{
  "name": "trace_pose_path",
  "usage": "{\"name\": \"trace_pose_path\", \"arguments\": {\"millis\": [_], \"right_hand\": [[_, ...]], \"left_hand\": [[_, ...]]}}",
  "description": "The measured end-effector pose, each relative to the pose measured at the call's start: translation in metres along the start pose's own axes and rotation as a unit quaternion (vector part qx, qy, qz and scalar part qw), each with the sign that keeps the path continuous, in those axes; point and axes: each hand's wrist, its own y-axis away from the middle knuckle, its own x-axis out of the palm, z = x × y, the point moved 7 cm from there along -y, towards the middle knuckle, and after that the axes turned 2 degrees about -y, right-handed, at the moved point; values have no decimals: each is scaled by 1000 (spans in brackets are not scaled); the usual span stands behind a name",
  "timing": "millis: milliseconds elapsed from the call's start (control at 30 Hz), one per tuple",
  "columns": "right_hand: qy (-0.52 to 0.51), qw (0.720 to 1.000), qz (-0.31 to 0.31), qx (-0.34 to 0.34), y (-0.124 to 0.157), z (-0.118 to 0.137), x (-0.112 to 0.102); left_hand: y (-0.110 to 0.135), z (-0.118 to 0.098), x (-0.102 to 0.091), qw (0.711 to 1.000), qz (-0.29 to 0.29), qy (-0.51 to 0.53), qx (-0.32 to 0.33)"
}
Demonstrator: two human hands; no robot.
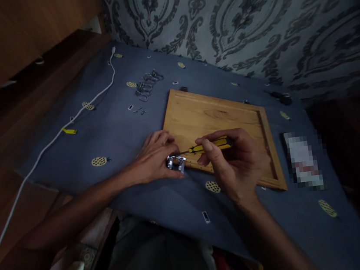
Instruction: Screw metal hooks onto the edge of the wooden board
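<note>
In my right hand [240, 156] is a screwdriver [212, 145] with a yellow and black handle, pinched between thumb and fingers. Its thin shaft points left, and the tip reaches a shiny metal fitting [177, 162] at the near left corner of a framed wooden panel [211, 122]. My left hand [156, 157] is closed around that fitting, thumb on the near side and fingers on the far side, by the panel's edge. The panel lies flat on a blue patterned cloth [129, 145]. Exactly how the tip meets the fitting is too small to tell.
Several metal hooks [146, 85] lie behind the panel, with a few small screws [140, 110] nearer. A white cable [50, 144] runs down the left side. A small yellow piece [69, 131] lies beside it. On the right are a blurred-out item [303, 159] and a dark object [282, 97].
</note>
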Motion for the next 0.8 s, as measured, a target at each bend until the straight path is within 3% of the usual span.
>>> {"name": "trace_pose_path", "arguments": {"millis": [333, 800], "right_hand": [[36, 995, 77, -61, -7, 10, 10], [25, 989, 136, -43, -17, 13, 14]], "left_hand": [[1, 2, 2, 1000, -2, 8, 20], [1, 1, 3, 999, -17, 4, 33]]}}
